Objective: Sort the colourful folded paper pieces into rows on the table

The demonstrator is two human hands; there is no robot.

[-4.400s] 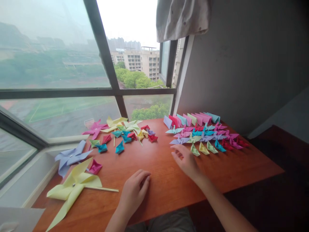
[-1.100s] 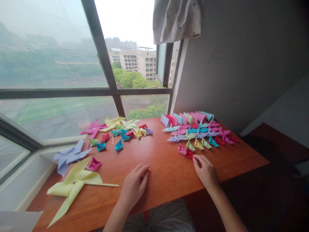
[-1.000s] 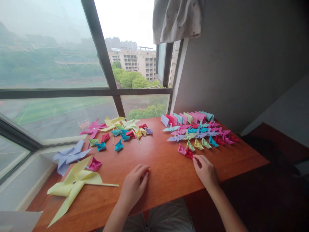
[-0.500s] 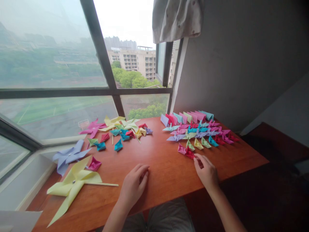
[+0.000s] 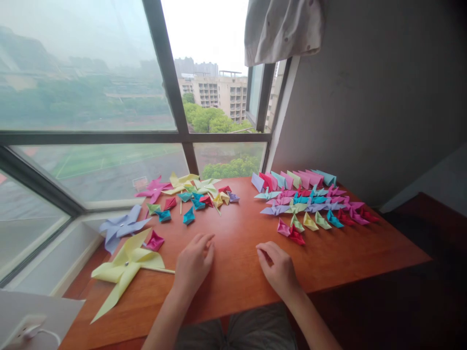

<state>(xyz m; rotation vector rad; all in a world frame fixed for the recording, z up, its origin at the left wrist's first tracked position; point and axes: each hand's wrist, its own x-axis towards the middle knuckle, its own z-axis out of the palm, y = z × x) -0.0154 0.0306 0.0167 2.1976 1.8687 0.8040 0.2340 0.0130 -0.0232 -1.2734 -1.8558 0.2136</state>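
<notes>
My left hand [image 5: 194, 265] rests on the wooden table [image 5: 233, 272] with its fingers curled loosely and nothing seen in them, beside the stick of a large yellow-green pinwheel [image 5: 126, 265]. My right hand [image 5: 278, 267] is over the table right of centre, thumb and forefinger bent near each other with a gap and no object between. A red paper boat [image 5: 296, 235] lies beyond it, next to a pink boat [image 5: 283, 227] and a row of boats in green, yellow and blue. Behind them stand rows of colourful paper cranes [image 5: 275, 209] and folded paper planes [image 5: 306, 179].
A purple pinwheel [image 5: 122, 226], a magenta boat [image 5: 155, 240], and a cluster of small boats [image 5: 197, 200] with more pinwheels lie at the left and back. Windows border the far side; a socket [image 5: 27, 333] is at the lower left.
My right hand has moved left, away from the red boat, which now lies free of it. My left hand has shifted slightly left and up. The view has turned a little.
</notes>
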